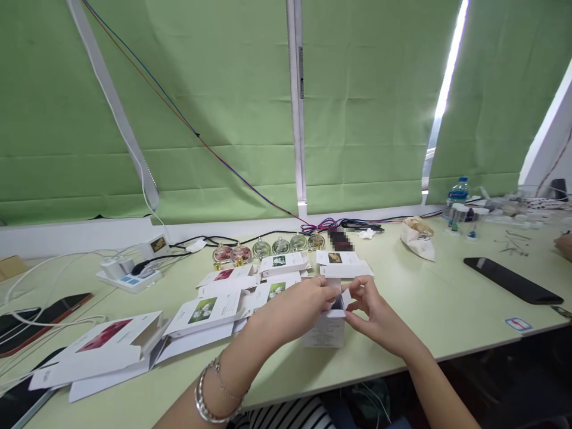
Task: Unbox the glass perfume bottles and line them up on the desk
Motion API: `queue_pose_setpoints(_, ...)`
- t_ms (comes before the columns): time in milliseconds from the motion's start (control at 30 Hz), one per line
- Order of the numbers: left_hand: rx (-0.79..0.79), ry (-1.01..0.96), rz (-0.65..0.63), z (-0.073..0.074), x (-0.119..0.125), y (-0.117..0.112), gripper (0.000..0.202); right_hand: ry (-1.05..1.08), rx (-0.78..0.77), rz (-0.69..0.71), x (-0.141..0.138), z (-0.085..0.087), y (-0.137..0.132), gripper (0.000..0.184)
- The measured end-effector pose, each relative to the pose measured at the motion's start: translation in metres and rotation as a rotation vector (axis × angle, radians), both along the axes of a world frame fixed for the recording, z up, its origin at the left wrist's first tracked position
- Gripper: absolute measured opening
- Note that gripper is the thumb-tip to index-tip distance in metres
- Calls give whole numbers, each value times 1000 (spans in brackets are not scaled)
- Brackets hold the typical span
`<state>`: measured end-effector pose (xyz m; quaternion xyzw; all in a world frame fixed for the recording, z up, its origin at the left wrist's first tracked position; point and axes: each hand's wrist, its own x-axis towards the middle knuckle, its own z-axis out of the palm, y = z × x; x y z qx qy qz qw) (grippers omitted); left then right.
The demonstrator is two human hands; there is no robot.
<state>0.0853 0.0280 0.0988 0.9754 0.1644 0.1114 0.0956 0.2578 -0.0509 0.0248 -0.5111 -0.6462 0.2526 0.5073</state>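
Both hands meet over a small white carton [325,333] that stands upright on the pale green table [424,310]. My left hand [295,307] grips the top of the carton, fingers curled. My right hand [370,313] pinches one of its open top flaps between thumb and fingers. Flat white cartons with flower pictures [210,310] lie to the left of my hands. A row of round glass bottles [268,247] stands behind them near the wall.
A power strip with chargers [129,274] and cables sit at the back left, phones [40,322] at the left edge. A black flat case [513,280], a water bottle [456,193] and small items are at the right. Another person's hand [563,245] shows at the far right.
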Motion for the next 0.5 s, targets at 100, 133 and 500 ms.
queue_pose_setpoints(100, -25, -43, 17, -4, -3, -3, 30, -37, 27, 2, 1, 1, 0, 20)
queue_pose_setpoints(133, -27, -52, 31, -6, -4, -4, 28, -43, 28, 2, 1, 1, 0, 18)
queue_pose_setpoints(500, -49, -173, 121, -18, -26, -7, 29, -66, 38, 3, 1, 1, 2, 15)
